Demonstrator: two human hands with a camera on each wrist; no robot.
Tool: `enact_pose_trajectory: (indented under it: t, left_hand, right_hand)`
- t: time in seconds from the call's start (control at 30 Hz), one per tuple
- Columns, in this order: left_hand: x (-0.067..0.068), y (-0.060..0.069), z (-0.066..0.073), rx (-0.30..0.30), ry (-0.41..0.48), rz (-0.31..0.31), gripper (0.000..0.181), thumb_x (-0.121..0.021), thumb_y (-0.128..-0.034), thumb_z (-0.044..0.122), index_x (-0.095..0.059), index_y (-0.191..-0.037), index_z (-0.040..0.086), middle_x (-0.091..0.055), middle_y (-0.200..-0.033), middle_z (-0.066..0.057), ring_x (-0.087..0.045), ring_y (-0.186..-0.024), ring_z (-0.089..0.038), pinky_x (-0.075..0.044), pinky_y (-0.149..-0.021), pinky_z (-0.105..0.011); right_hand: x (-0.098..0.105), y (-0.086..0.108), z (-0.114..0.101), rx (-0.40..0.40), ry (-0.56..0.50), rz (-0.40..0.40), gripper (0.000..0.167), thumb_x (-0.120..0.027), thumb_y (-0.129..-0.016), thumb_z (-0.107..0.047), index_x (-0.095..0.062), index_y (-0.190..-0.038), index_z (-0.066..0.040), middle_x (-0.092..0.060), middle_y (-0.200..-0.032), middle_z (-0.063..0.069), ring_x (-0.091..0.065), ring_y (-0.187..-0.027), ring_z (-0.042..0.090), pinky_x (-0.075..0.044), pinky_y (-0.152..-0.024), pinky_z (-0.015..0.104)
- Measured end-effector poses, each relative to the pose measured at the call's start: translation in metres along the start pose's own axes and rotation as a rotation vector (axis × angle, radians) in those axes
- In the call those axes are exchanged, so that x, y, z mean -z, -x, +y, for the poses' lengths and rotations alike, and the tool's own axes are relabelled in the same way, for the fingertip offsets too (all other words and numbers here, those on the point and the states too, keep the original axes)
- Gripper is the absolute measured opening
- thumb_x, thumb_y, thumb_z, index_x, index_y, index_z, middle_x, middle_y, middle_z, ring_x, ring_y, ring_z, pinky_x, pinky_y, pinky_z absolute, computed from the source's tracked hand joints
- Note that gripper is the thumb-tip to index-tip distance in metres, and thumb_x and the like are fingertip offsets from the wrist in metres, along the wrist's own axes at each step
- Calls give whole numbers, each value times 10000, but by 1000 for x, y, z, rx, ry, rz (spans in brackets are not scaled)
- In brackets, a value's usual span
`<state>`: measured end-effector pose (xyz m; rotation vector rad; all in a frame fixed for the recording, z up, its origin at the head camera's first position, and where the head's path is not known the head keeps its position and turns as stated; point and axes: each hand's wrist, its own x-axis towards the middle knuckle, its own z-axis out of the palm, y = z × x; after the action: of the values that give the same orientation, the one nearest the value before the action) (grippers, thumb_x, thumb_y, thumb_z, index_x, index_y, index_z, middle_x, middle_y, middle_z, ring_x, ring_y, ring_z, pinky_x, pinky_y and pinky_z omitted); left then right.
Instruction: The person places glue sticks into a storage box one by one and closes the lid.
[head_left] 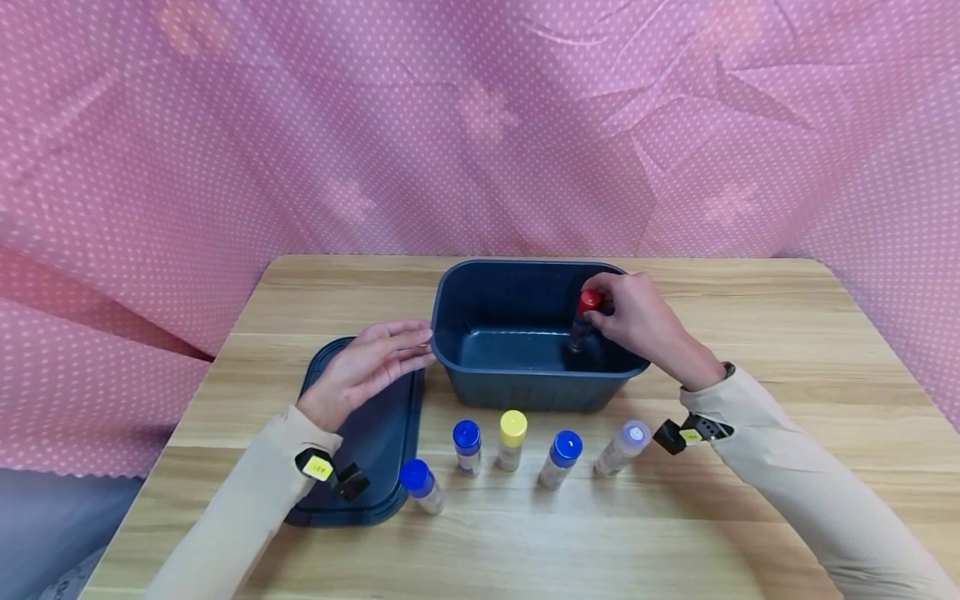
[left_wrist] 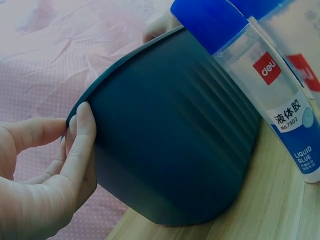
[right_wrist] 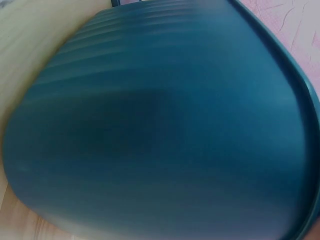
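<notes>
Inside the dark blue bin (head_left: 540, 392), near its right end, a glue bottle with a red cap (head_left: 590, 302) stands roughly upright. My right hand (head_left: 637, 312) reaches over the rim and pinches it by the cap. My left hand (head_left: 382, 362) is at the bin's left end, its fairly straight fingertips touching the rim; the left wrist view shows these fingers (left_wrist: 85, 120) against the outer wall. In the right wrist view the bin's outer wall (right_wrist: 165, 125) fills most of the picture and hides the bottle.
In front of the bin stand glue bottles with blue caps (head_left: 566, 448), one with a yellow cap (head_left: 513, 428) and one with a clear cap (head_left: 625, 447). A dark blue lid (head_left: 375, 442) lies flat under my left forearm. Behind the wooden table (head_left: 750, 333) hangs a pink dotted cloth (head_left: 480, 167).
</notes>
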<state>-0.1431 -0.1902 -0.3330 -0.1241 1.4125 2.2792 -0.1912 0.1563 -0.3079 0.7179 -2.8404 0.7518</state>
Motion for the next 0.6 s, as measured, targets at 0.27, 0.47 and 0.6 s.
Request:
enact_pose_trajectory:
  t: [0.27, 0.47, 0.6]
  left_hand:
    - [1, 0, 0, -8, -34, 0, 335, -544, -969, 14, -489, -1296, -38, -576, -1233, -150, -573, -1176, -274, -481, -974, -348]
    - [0, 1, -1, -8, -51, -2, 484, -495, -984, -8, -316, -1425, -100, -565, -1245, -144, -573, -1175, -263, -465, -985, -350]
    - [0, 2, -3, -11, -49, -1, 491, -525, -977, 11, -330, -1415, -96, -549, -1269, -165, -574, -1170, -259, -458, -993, -345]
  right_hand:
    - [-1, 1, -2, -5, 22, -5, 254, -692, -834, 13, -633, -1067, 93, -678, -941, 219, -665, -810, 290, -575, -764, 440]
    - [2, 3, -3, -35, -1, -18, 310, -669, -857, -1, -606, -1141, 108, -662, -1005, 252, -664, -855, 317, -567, -796, 457]
    - [9, 7, -3, -61, -64, -16, 343, -648, -874, 2, -580, -1187, 123, -635, -1095, 289, -663, -940, 369, -548, -842, 484]
